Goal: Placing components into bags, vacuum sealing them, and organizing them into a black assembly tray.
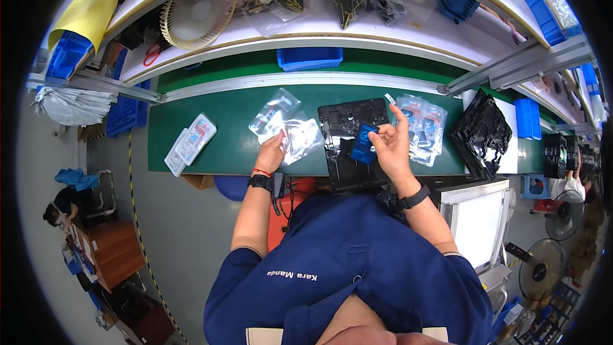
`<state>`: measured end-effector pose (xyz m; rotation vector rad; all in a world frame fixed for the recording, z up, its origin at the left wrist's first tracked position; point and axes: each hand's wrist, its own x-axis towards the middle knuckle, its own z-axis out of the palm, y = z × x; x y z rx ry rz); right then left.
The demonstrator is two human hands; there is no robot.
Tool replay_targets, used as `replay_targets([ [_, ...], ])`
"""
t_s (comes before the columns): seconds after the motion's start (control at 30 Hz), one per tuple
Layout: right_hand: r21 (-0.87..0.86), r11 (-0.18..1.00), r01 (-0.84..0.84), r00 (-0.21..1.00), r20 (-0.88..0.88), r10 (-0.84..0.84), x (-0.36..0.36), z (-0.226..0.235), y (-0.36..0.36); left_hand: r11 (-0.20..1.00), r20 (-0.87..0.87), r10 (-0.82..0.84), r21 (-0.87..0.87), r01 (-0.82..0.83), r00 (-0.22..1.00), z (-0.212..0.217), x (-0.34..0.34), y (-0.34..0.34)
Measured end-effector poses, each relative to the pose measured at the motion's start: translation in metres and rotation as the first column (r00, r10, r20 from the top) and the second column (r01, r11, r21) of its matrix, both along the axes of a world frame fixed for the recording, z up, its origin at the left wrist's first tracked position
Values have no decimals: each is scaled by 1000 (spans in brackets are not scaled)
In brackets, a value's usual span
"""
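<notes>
My left hand [271,155] is closed on the edge of a clear plastic pouch [303,140] over the green table. Another clear package [274,114] lies just beyond it. My right hand [393,152] pinches a dark blue card [364,145] between thumb and fingers, above a black plastic tray [336,118]. Its index finger points away from me, with a small white tab [390,99] at the tip. Several clear packages with printed inserts [423,129] lie right of that hand. Two white and red packages [194,142] rest at the table's left.
A stack of black trays [482,134] stands at the right, near a blue bin [527,119]. Above the table's back runs a shelf [255,49] with bagged parts and a round basket [199,14]. Another blue bin [310,59] sits beneath it. A fan [541,271] stands at the lower right.
</notes>
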<state>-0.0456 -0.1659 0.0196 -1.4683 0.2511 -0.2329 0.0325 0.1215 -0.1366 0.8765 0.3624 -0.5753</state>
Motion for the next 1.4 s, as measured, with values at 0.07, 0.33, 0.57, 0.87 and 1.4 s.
replay_targets([
  [0.07,-11,1000,-12,1000,5,12,1,4,3,984,-3,135,-120,-134,991,3,3,14],
  [0.33,78,997,-13,994,111,4,10,30,9,741,394,-293,670,-54,871,122,-1,-8],
  [0.57,-403,907,124,845,522,117,18,46,20,506,609,-661,793,-339,437,165,-27,-65],
  [0.87,-186,976,117,904,427,-27,4,52,9,559,611,-724,792,-245,322,167,-28,-80],
  [1.4,-164,985,46,922,387,21,-13,52,14,789,511,-612,342,510,604,160,-36,-94],
])
